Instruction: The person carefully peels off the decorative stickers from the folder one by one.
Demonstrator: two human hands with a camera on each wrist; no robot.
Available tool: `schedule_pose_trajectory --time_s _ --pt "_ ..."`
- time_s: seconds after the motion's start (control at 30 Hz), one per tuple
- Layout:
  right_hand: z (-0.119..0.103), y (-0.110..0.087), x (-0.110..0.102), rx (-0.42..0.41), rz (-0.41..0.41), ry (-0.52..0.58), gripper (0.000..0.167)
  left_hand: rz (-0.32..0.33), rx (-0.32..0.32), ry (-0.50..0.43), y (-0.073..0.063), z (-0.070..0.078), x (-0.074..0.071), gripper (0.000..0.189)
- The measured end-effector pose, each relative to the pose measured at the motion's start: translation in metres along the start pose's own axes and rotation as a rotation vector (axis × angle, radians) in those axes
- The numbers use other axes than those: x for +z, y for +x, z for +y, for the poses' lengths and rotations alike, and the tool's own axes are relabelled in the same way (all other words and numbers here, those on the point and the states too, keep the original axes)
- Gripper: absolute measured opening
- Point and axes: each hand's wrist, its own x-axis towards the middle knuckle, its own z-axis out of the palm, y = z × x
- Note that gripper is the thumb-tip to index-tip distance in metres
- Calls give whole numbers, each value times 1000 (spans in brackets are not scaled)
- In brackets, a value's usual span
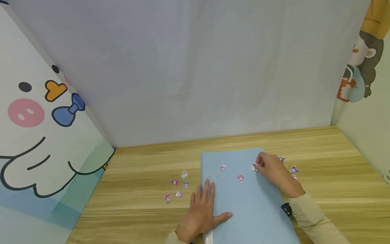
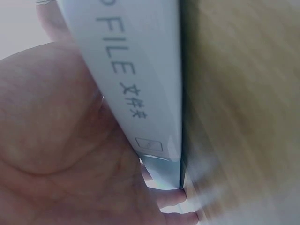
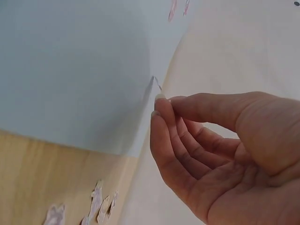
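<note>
A light blue file folder [image 1: 243, 203] lies on the wooden table, its white spine [image 2: 126, 70] marked "FILE" in the left wrist view. My left hand [image 1: 199, 211] rests flat along the folder's left edge, fingers spread and straight, thumb on the cover. Near the folder's top right corner, my right hand [image 1: 272, 171] pinches a small cartoon sticker [image 1: 254, 166] between thumb and fingertips; in the right wrist view only its thin edge shows. Two pink-and-white stickers, one upper left [image 1: 222, 167] and one near the middle [image 1: 240, 178], lie on the cover.
Several loose stickers [image 1: 179, 194] are spread on the table left of the folder. More stickers [image 1: 294, 169] lie to its right, partly behind the right hand. A pale curtain [image 1: 195, 74] hangs behind the table, and a cartoon-printed panel [image 1: 39, 142] stands at the left.
</note>
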Motion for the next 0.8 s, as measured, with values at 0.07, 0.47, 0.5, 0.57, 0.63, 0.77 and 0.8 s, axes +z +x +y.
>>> schedule_pose_trajectory --time_s 0.07,0.47,0.5,0.57,0.63,0.77,0.8 --pt "2 0 -3 8 -19 7 10 6 2 4 2 -2 3 110" --pt "22 -3 -28 57 -43 56 9 21 22 -25 2 -5 6 109" --pt "24 -3 -29 65 -50 63 9 18 20 -27 2 -5 5 109" --pt "27 -3 -32 82 -58 70 9 16 18 -28 2 -5 4 109" --pt "32 -3 -35 85 -58 58 8 13 16 -29 2 -4 4 110" --pt "41 -3 -42 84 -49 16 8 7 12 -26 2 -4 3 110" --pt "42 -3 -44 84 -46 6 8 5 12 -26 3 -4 3 110"
